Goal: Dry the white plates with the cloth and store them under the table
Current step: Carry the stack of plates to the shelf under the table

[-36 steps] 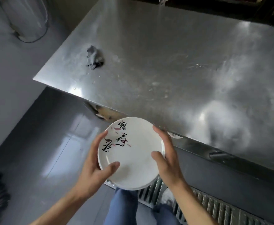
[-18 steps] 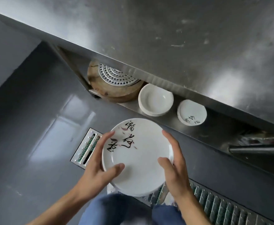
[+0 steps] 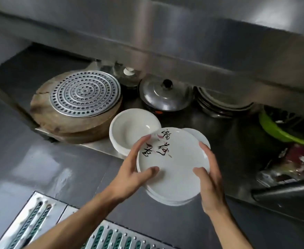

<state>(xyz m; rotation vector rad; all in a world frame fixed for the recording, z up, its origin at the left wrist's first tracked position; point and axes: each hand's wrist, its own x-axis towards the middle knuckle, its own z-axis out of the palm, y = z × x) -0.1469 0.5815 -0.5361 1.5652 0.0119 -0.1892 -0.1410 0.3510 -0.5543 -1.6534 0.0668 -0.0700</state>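
I hold a small stack of white plates [image 3: 176,169] with black brush writing on the top one, just above the front edge of the steel lower shelf [image 3: 97,147] under the table. My left hand [image 3: 133,169] grips the stack's left rim, thumb on top. My right hand [image 3: 210,175] grips the right rim. A stack of plain white bowls [image 3: 129,128] stands on the shelf just left of the plates. Another white plate stack [image 3: 199,135] peeks out behind the held ones. No cloth is in view.
On the shelf sit a round wooden board [image 3: 57,121] with a perforated metal disc [image 3: 84,94], a lidded pot [image 3: 163,94], stacked dishes [image 3: 223,103] and a green basket [image 3: 284,126]. The table edge [image 3: 165,56] hangs overhead. A floor drain grate [image 3: 39,218] lies below.
My view has dropped from the tabletop to the shelf underneath. Both hands have carried the plate stack forward and down to the shelf's front edge, over the small plate stack.
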